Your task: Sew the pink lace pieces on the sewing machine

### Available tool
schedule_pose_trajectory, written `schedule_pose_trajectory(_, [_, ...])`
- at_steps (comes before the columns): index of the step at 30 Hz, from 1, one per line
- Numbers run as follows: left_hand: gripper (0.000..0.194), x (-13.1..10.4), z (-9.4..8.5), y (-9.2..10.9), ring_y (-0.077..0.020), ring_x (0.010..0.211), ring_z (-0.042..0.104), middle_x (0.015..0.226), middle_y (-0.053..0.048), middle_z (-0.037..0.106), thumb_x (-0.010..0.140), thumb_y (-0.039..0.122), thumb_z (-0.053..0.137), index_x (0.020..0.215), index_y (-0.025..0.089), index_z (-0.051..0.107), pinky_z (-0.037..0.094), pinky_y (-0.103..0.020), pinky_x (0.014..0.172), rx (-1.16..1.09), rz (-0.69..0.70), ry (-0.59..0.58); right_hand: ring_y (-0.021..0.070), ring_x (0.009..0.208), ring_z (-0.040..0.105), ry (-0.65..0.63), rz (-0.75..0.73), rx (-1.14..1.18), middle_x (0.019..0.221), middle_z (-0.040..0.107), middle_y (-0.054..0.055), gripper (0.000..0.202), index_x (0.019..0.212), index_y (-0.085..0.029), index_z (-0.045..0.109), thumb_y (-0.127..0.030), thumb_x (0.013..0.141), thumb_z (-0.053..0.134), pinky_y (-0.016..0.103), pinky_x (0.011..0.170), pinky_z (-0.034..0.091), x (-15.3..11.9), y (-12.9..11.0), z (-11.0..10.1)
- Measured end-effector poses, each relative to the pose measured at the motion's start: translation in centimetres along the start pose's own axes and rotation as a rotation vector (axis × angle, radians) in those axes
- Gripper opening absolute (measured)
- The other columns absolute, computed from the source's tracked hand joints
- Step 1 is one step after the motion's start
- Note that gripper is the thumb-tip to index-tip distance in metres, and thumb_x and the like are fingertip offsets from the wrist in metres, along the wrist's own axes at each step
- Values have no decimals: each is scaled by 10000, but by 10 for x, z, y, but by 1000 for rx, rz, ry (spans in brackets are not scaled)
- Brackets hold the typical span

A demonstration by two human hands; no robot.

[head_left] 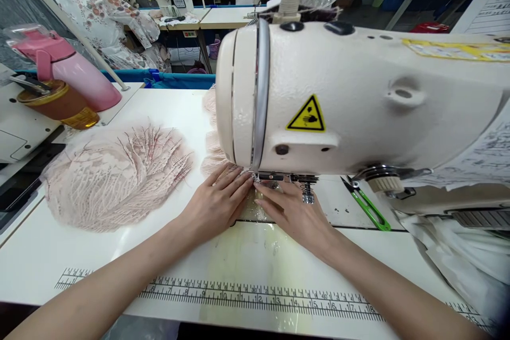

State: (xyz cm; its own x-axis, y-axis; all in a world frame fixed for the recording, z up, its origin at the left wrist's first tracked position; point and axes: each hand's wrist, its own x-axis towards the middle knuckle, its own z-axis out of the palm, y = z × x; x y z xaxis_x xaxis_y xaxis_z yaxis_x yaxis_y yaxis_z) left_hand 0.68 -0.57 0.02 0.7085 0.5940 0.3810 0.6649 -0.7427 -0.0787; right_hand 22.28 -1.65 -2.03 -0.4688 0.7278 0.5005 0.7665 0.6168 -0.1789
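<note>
A cream sewing machine (342, 101) stands over the white table, its head reaching in from the right. My left hand (221, 191) lies flat with fingers stretched toward the needle area, over the edge of a pale pink lace strip (213, 146). Facing it, my right hand (298, 212) has its fingers extended, the fingertips close to those of my left hand. The machine head partly hides the right fingers and the needle. Whether the fingertips pinch any lace cannot be made out. A heap of pale pink lace (119, 180) rests left of my left hand.
Green-handled thread snips (368, 204) lie right of the machine bed. A pink bottle (82, 74) and an amber cup (59, 103) stand at the left. A printed ruler (239, 297) runs along the front edge. White cloth (454, 255) lies at right; another person (107, 21) sits beyond.
</note>
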Motion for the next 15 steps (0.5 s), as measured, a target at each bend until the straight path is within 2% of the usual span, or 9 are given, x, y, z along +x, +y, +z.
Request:
schedule_pose_trajectory(5, [347, 1, -1, 0, -269, 1224, 563, 1304, -101, 605, 957, 227, 448, 1244, 96, 592, 411, -468, 1086, 35, -9, -34, 240, 811, 634, -5, 12, -58, 940, 657, 79, 316, 1213, -257, 661, -371, 1063, 407, 439, 797, 539, 0, 1, 4])
schedule_pose_trajectory(15, [398, 1, 0, 0, -305, 1262, 525, 1347, -138, 566, 943, 263, 454, 1276, 78, 569, 383, -481, 1106, 58, -43, -72, 250, 785, 625, 31, 4, -149, 918, 662, 77, 314, 1209, -256, 668, -365, 1061, 413, 488, 872, 492, 0, 1, 7])
